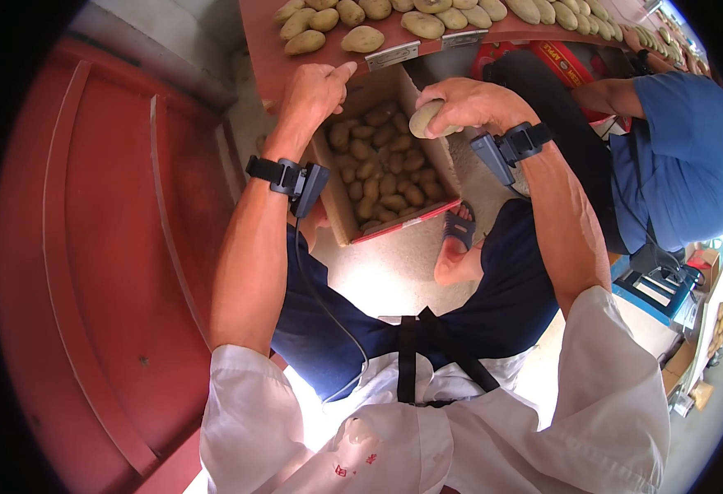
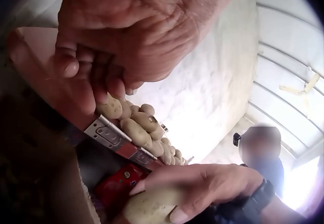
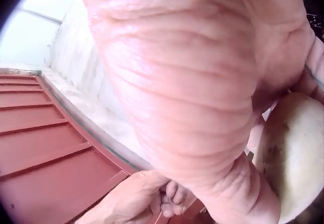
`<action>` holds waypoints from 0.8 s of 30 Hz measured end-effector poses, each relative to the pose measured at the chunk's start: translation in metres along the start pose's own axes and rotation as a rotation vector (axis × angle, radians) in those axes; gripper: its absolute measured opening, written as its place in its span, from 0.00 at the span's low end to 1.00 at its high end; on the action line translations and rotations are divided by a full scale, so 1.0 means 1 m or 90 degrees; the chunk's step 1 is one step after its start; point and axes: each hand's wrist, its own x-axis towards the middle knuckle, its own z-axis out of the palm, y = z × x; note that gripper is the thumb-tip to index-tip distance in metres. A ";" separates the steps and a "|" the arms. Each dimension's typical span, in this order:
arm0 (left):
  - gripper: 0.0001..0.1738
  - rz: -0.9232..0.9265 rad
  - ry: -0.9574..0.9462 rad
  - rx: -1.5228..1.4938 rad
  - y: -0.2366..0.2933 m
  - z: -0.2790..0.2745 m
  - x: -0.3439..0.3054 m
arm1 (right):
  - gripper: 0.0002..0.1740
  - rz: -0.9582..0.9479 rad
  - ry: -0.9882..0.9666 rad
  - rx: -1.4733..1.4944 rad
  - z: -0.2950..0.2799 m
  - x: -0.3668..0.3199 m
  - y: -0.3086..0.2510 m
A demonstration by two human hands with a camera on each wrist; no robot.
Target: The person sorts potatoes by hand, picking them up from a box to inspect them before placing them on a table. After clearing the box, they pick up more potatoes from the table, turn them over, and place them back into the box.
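My right hand [image 1: 477, 105] grips a potato [image 1: 425, 118] over the right edge of an open cardboard box [image 1: 446, 169] of potatoes [image 1: 392, 183]. In the right wrist view that potato [image 3: 296, 153] is large and pale beside the palm. My left hand [image 1: 314, 92] is above the box's left side, near the red table edge, with nothing in it. The left wrist view shows the left hand [image 2: 126, 32] with loosely bent fingers, and the right hand [image 2: 202, 183] below with its potato [image 2: 152, 205].
Rows of potatoes [image 1: 423, 25] lie on the red table [image 1: 267, 70] ahead. A red panelled surface [image 1: 114, 247] stands at the left. Another person in a blue shirt [image 1: 691, 156] sits close at the right. A red carton [image 1: 561, 62] is under the table, and a blue crate [image 1: 654, 288] stands behind that person.
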 end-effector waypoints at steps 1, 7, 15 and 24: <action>0.29 -0.003 0.006 -0.009 0.001 -0.002 -0.001 | 0.34 0.004 -0.012 -0.002 0.001 0.000 -0.003; 0.25 0.010 0.030 -0.101 -0.001 -0.012 0.003 | 0.36 -0.031 -0.068 -0.090 0.013 0.017 0.006; 0.21 0.046 0.052 -0.082 -0.004 -0.016 0.003 | 0.37 -0.079 -0.118 -0.190 0.028 0.023 0.007; 0.26 -0.036 0.041 -0.094 0.007 -0.021 0.001 | 0.37 -0.079 -0.123 -0.237 0.034 0.024 0.008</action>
